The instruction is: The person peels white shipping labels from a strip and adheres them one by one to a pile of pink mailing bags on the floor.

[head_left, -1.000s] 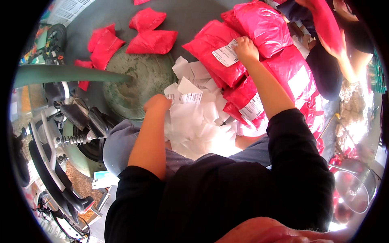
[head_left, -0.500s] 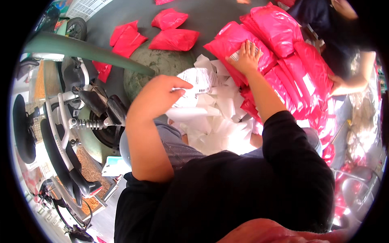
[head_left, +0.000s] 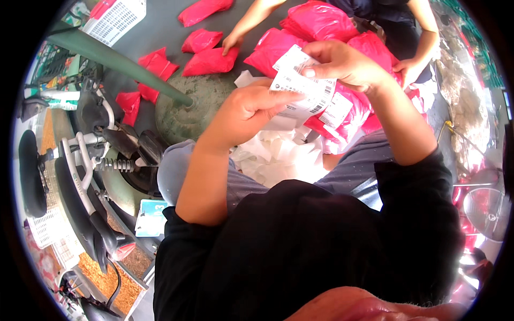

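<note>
White paper slips lie heaped in the person's lap, nearest of all, on grey trousers between the black sleeves. Just above that heap both hands are raised together on one white label sheet. The left hand is curled under the sheet's lower left end, fingers closed on it; the right hand pinches its upper edge, thumb on the printed face. The sheet's long axis runs from upper left, near the pink bags, down to lower right, where a barcode end points toward the right forearm.

Half a second ago the left hand alone held a slip over the heap while the right lay flat on a pink bag; now the right has left the bag and joined the left, and the sheet sits higher and closer to the camera.

Beyond the hands a stack of pink mailing bags fills the upper middle, partly hidden by the sheet and the right hand. Another person's hand rests on a loose pink bag past a round stone base with a green pole rising from it. A parked scooter stands at the left.
</note>
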A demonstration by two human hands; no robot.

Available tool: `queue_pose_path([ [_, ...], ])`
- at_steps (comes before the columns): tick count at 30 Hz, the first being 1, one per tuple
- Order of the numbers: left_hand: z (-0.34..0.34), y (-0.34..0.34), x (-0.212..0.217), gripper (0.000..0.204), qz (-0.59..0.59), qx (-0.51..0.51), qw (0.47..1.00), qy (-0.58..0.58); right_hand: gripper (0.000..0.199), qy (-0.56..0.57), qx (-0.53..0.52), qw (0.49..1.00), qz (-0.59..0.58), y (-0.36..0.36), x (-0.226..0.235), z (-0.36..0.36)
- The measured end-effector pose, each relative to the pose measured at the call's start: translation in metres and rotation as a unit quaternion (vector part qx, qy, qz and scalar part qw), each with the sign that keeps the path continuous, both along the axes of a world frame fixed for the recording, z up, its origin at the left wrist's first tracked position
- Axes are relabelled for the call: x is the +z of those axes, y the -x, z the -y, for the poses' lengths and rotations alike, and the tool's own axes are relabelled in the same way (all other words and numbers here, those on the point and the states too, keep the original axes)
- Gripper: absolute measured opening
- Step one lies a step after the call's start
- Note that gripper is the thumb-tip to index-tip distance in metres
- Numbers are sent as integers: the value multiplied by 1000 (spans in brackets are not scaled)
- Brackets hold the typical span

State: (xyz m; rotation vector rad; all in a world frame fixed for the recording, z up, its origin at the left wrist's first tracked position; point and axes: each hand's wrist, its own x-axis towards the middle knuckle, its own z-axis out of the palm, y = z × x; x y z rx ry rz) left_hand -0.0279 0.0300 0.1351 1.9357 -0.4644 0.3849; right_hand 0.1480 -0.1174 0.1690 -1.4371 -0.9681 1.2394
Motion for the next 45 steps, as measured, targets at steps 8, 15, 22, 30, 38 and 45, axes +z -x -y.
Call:
queue_pose_path([
  [8, 64, -26, -9, 71, -157, 14, 940, 301, 17, -110, -124, 967, 193, 13, 18, 65],
  [15, 110, -79, -47, 19, -235, 111, 927, 270, 11, -65, -177, 963, 191, -14, -4, 105],
  [22, 149, -169, -63, 35, -251, 175, 929, 207, 6, -18, -346, 917, 199, -81, -40, 138],
  [30, 147, -249, -94, 60, -370, 105, 911, 147, 12, 79, -478, 842, 235, -161, -55, 155],
  [38, 117, -231, -137, 69, -565, 47, 786, 246, 16, 87, -542, 736, 395, -241, -115, 150],
  [45, 99, -219, -170, 68, -625, 8, 740, 248, 24, 246, -427, 688, 533, -268, -159, 148],
])
